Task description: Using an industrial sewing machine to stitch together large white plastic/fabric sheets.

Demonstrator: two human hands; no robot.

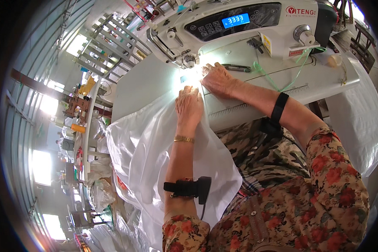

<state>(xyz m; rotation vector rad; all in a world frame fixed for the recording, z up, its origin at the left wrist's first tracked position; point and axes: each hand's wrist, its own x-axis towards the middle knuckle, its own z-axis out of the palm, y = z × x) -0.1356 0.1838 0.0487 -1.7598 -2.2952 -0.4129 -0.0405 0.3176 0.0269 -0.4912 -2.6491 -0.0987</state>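
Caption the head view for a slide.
Left hand on a white sheet, right hand close by, both in bright light at a sewing machine.

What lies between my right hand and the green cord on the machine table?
A slim dark tool lies between the right hand and the green cord, seen in the head view.

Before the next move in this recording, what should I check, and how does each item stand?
1. Left hand on the white sheet: ok.
2. Right hand beside the lit sewing spot: ok; whether its fingertips touch the sheet is lost in glare.
3. Needle position: cannot tell, the glare hides it.
4. Sewing machine display lit: ok.
5. Black tool out of both hands: ok, it lies on the table.
6. Green cord clear of the right forearm: cannot tell.
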